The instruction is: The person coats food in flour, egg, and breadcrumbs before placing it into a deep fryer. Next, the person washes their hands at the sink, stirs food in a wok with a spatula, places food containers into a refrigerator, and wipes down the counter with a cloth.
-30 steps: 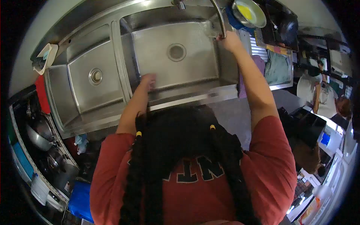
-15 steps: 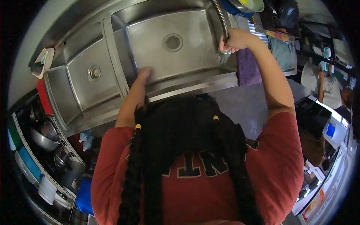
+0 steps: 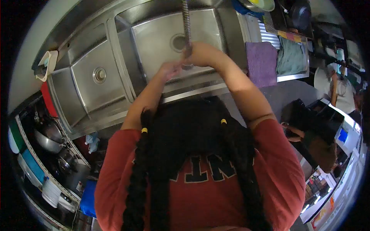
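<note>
Over the right basin of the steel double sink (image 3: 169, 32), my right hand (image 3: 200, 54) is wrapped around a sink sprayer (image 3: 187, 66) at the end of a flexible metal hose (image 3: 185, 17). The nozzle faces down toward the basin's near side. My left hand (image 3: 170, 70) is right beside the nozzle, its fingertips close to it or touching it. Blur hides how those fingers are bent and whether they hold anything. Beyond the hands, the drain (image 3: 178, 42) is partly covered by my right hand.
The left basin (image 3: 86, 77) has a drain strainer (image 3: 99, 75). A cream caddy (image 3: 48, 65) sits at its left rim. Purple (image 3: 262, 63) and green cloths (image 3: 291, 56) lie right of the sink. Pots (image 3: 48, 140) fill the left shelf. Other people (image 3: 343, 92) are at the right.
My right hand has brought the sprayer leftward from the basin's right side to its middle. My left hand has moved right, off the basin's left side, to meet it.
</note>
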Demonstrator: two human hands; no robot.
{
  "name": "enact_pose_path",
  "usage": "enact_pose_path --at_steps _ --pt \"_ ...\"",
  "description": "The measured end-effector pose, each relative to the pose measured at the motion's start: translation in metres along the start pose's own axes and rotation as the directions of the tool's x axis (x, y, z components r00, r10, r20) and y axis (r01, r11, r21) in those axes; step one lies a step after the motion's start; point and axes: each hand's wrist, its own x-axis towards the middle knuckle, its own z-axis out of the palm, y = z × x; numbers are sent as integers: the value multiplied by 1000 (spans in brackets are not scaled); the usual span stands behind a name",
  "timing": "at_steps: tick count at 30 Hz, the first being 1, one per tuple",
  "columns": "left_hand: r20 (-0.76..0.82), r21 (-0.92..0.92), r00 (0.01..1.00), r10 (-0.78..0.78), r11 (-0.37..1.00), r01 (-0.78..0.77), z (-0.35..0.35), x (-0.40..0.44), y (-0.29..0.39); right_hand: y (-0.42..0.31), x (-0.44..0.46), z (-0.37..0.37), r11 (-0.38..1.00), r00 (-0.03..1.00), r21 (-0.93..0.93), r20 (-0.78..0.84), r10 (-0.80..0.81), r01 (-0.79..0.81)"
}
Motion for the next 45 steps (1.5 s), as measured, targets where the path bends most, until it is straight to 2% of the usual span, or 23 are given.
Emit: enact_pose_path --at_steps 1,5,6,8,9,10,11,12,13,15,17,19,21,23,25,26,28,31,35,39,41,42,45 --pt "46 -204 999 12 979 -2 21 -6 3 2 2 4 1000 1000 8 -7 8 -8" --pt "193 -255 977 94 966 -42 63 -7 13 43 -14 10 994 967 18 -231 -105 112" --pt "367 55 906 210 967 -247 37 25 3 61 -25 6 979 931 40 -319 -176 199" --pt "557 314 795 241 825 -470 33 21 9 98 -59 -17 996 853 85 -520 43 2" --pt "311 392 946 91 895 -215 52 -21 36 143 -68 -19 993 674 -109 -731 -107 40" --pt "38 395 996 -83 917 61 64 -45 50 172 -85 -26 993 586 -29 -809 42 -112" --pt "35 398 995 -90 915 68 56 -44 50 218 -100 -28 956 489 -228 -865 -112 -184" --pt "-31 366 996 -87 926 92 37 -41 53 242 -120 -23 888 512 -257 -858 -27 -383" --pt "-64 354 994 -88 929 105 20 -36 54 263 -133 -11 889 512 -249 -858 -19 -385" --pt "-107 367 993 -49 926 85 -8 -26 56 283 -149 11 788 632 -331 -770 92 -518" --pt "-123 397 992 -18 916 66 -27 -22 58 278 -158 24 798 670 -326 -732 126 -506" --pt "-109 412 992 62 911 -12 -36 -23 63 261 -171 38 873 778 -394 -628 -29 -286" --pt "-127 402 988 94 915 -35 -36 -29 71 244 -182 53 876 819 -427 -570 -67 -226" --pt "-157 385 980 125 921 -56 -34 -41 80 224 -189 62 813 965 -581 -233 -120 -39" --pt "-226 367 961 162 928 -70 -21 -52 92 221 -182 84 794 969 -607 -178 -170 28" --pt "-231 365 959 165 928 -71 -17 -59 99 213 -175 93 751 963 -642 -74 -260 154" --pt "-154 406 972 178 908 -102 -16 -71 108 183 -159 108 674 922 -654 97 -375 343" --pt "-117 363 972 205 919 -151 -26 -71 107 128 -127 132 682 863 -549 169 -477 484" --pt "-146 255 975 168 959 -127 -28 -63 97 62 -80 176 568 746 -533 199 -635 626" --pt "-117 160 990 79 985 -59 -59 -30 76 49 -74 195 523 727 -595 161 -667 611" --pt "-103 118 991 81 991 -69 -53 -25 76 65 -91 188 674 809 -509 80 -582 535" --pt "-142 114 988 58 993 -42 -42 -37 77 75 -104 180 673 812 -519 73 -579 527" --pt "-123 173 992 32 985 -10 -46 -24 78 120 -153 154 848 938 -484 -140 -317 215"
